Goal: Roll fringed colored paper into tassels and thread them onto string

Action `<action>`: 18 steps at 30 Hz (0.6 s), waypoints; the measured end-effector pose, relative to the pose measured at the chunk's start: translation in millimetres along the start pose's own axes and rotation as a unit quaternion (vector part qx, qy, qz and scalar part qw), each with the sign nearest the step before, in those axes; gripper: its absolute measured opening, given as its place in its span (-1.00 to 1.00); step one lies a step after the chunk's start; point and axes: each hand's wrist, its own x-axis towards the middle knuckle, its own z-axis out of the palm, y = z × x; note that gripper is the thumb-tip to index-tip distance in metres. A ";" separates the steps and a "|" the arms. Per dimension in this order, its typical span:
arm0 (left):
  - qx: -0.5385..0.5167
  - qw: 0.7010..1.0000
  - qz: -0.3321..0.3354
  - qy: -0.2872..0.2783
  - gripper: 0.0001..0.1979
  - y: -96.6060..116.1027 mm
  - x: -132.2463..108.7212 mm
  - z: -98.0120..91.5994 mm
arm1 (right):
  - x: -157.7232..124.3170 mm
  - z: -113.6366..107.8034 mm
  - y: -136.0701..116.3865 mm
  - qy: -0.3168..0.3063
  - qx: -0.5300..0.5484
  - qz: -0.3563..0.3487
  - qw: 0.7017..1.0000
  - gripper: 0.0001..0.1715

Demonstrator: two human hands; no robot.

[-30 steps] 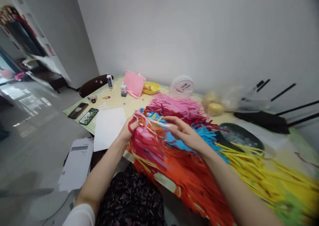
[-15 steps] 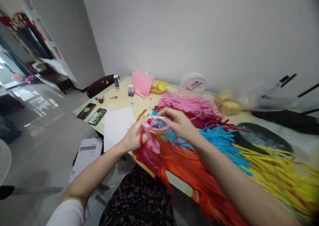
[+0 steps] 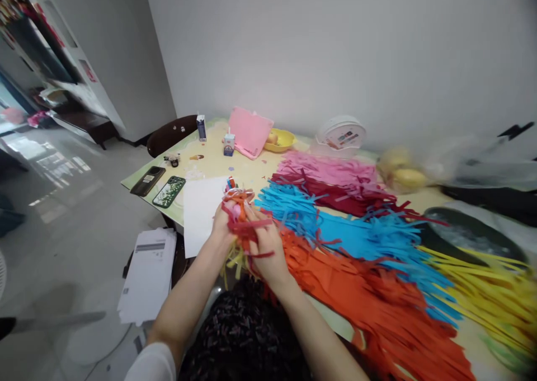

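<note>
Both of the person's hands are on a bundle (image 3: 240, 216) of paper strips, mostly red and orange with some pink, and yellow ends hanging out the bottom. It's held just above the near edge of the table (image 3: 210, 165). The left hand (image 3: 220, 224) is closed around the bundle's left side. The right hand (image 3: 266, 249) has its fingers curled over the front, pinching red strips against it.

As for writing, honestly not much can be read. The small carton (image 3: 201, 128), the little box (image 3: 229, 145) and the round white tub (image 3: 342, 133) all carry labels, but they're too small and blurry to make out. Same goes for the printed papers (image 3: 146, 274) stacked low beside the table, which have a dark bar near the top.

The table top is pale yellow with a green border. Spread across it in rows are piles of strips: pink (image 3: 331, 171), dark red (image 3: 335, 195), blue (image 3: 352, 233), orange (image 3: 377, 297) and yellow (image 3: 482, 280). A white sheet (image 3: 200, 216) lies just left of the hands, with two phones (image 3: 169, 191) past it near the corner. Further back are a pink case (image 3: 249, 132) and a yellow bowl (image 3: 282, 140).

The room has plain grey walls, a glossy floor and a brown chair (image 3: 172, 133) at the far end.
</note>
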 end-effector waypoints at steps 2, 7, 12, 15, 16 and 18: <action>-0.001 1.000 -0.016 -0.006 -0.83 -6.0 0.6 -7.0 | 5.3 -2.0 12.0 0.010 0.015 0.025 1.000 -0.37; 0.016 0.996 -0.063 -0.060 -0.63 -12.9 -6.3 -27.7 | 21.3 -16.2 37.5 0.054 0.058 0.121 0.989 -0.48; 0.022 0.999 -0.022 -0.023 -0.52 -4.0 -1.7 -26.7 | 2.7 -4.0 26.9 0.005 0.000 0.051 0.999 -0.41; 0.037 0.999 -0.027 -0.001 -0.56 -2.4 6.4 -19.5 | -16.2 10.9 15.5 -0.007 -0.066 -0.013 0.998 -0.33; 0.039 0.999 -0.021 0.013 -0.58 -3.6 9.2 -17.9 | -20.6 14.1 12.5 -0.008 -0.079 -0.020 0.997 -0.31; 0.045 0.998 -0.008 0.042 -0.62 -8.0 15.4 -16.1 | -24.4 16.4 8.6 -0.016 -0.084 -0.019 0.996 -0.30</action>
